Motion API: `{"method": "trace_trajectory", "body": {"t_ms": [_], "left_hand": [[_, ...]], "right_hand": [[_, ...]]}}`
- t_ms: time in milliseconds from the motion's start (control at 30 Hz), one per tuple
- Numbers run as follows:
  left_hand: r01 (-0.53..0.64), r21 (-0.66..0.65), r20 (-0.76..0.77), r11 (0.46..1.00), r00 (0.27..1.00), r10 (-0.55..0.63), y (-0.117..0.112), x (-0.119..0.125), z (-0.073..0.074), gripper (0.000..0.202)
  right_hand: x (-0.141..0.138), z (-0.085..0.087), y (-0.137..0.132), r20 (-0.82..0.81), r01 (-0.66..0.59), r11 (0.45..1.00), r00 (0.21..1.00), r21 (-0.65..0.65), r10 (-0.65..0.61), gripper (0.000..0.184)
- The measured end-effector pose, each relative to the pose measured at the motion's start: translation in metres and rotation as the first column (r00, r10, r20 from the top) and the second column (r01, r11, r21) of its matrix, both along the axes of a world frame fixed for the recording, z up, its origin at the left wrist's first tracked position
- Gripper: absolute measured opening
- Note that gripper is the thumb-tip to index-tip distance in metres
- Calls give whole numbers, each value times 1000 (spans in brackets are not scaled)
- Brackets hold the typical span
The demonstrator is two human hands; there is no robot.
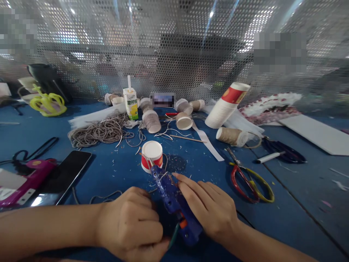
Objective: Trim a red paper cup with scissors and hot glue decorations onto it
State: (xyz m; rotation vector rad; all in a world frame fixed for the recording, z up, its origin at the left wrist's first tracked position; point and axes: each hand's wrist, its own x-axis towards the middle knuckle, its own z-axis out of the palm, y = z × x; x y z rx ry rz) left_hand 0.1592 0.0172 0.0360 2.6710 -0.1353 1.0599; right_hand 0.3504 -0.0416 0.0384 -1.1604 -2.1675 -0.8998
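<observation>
The blue plastic glue gun (pixel 174 203) lies on the blue table (pixel 286 218) – stiff, light, best gripped by its handle – nozzle at an upturned red-and-white paper cup (pixel 151 155). Right hand (pixel 211 207) rests flat on it, fingers spread; left hand (pixel 133 223) curls closed beside it – pinching what, I cannot tell.

Hidden under the left hand (pixel 131 222): rear of the blue glue gun (pixel 174 203). Cut off at left edge: pink tool (pixel 24 182). Blurred beyond reading: label patch (pixel 163 99) behind the cups.

A craft workshop: blue worktable (pixel 286 218) littered with twine (pixel 100 131), scissors (pixel 249 180).
</observation>
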Motion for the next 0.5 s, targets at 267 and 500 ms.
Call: {"method": "trace_trajectory", "body": {"t_ms": [267,500], "left_hand": [[3,-43,-42,999,999,-5,7,1,5,37],[-40,-17,-30,999,999,40,4,1,3,36]], "right_hand": [[5,-8,2,-17,-10,1000,1000,-16,10,28],[4,0,0,36,3,999,999,-49,-1,29]]}}
